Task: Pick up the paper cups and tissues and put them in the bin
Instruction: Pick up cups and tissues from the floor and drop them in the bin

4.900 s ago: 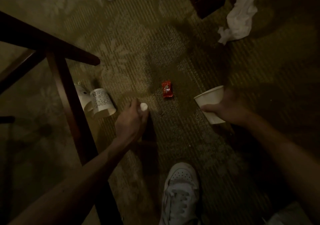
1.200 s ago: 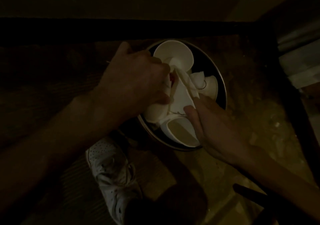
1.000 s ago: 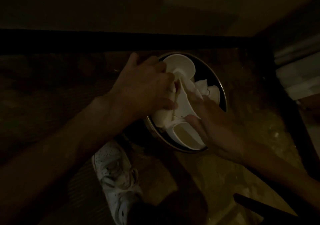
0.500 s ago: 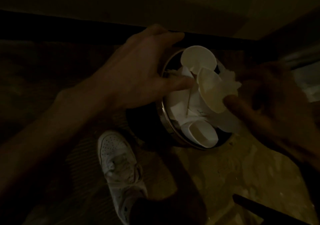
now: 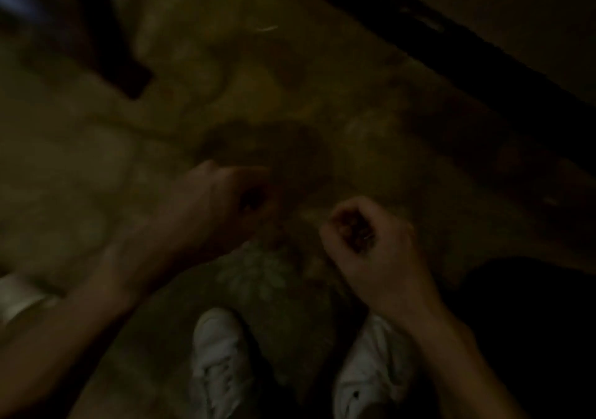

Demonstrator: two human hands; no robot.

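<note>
The view is dark and blurred. No paper cup, tissue or bin shows in it. My left hand point(image 5: 222, 199) hangs over the patterned carpet point(image 5: 258, 102) with its fingers loosely curled and nothing in them. My right hand point(image 5: 364, 238) is beside it to the right, curled into a fist that holds nothing. Both hands are above and just ahead of my two white shoes.
My left shoe point(image 5: 219, 360) and right shoe point(image 5: 371, 370) stand on the carpet at the bottom. A dark furniture leg point(image 5: 119, 60) crosses the upper left. A dark baseboard point(image 5: 451, 47) runs along the upper right. A thin pale sliver point(image 5: 267, 28) lies far ahead. Something pale point(image 5: 16, 292) sits at the left edge.
The view has swung away from the bin, which has left the frame. Both hands have come off the cups and tissues and now hold nothing over the carpet.
</note>
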